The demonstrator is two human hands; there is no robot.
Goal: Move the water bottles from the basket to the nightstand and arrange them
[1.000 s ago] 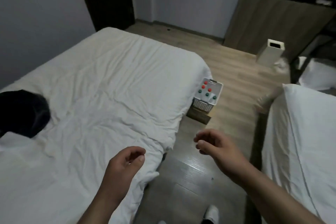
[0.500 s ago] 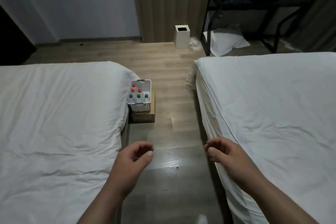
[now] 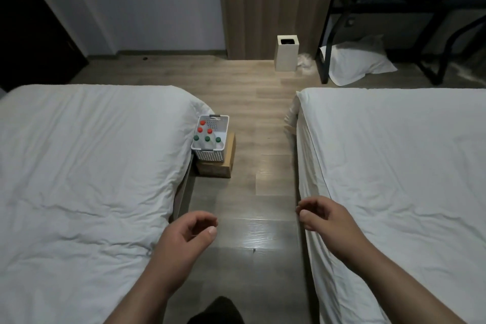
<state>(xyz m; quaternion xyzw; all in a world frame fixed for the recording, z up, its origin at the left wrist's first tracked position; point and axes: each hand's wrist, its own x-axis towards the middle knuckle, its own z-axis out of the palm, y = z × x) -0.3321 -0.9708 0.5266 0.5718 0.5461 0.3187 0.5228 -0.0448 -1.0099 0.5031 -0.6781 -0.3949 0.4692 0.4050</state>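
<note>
From the head view, the person stands in the aisle between two white beds; the left hand (image 3: pixel 188 235) and right hand (image 3: pixel 324 218) hang loosely curled and empty above the floor; the basket (image 3: pixel 210 137) sits well ahead on a cardboard box (image 3: pixel 219 166) touching the left bed (image 3: pixel 86 152), with the water bottles (image 3: pixel 206 134) upright inside, three red caps behind three green. No nightstand is visible here. To begin well, I'd step close first, then grip a bottle by its body, not its cap, lifting straight up clear of the rim.
</note>
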